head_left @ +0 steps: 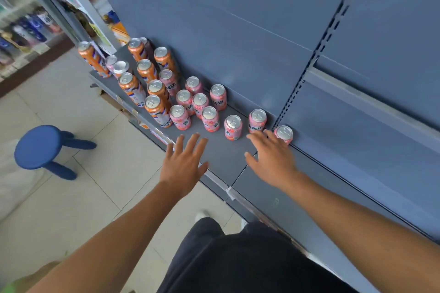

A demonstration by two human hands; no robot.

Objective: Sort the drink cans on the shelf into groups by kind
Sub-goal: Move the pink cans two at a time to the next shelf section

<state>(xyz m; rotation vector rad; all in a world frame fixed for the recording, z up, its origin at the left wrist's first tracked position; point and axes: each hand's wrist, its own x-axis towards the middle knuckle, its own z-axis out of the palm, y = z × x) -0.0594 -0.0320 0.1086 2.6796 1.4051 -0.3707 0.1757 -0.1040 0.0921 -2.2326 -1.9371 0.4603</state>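
Can (283, 134) at the row's right end, pink, upright on the shelf (223, 152), sits just beyond my right grip (271, 157); left grip (184, 162) is farther off. Both spread wide, empty.

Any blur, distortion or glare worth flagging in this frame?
Head view: wide-angle distortion slants the shelf; the aisle goods at upper left are blurred; the pink cans, orange cans, left hand and right hand are reasonably sharp; lighting is soft and even, with pale glare on the can lids and faint shadows.
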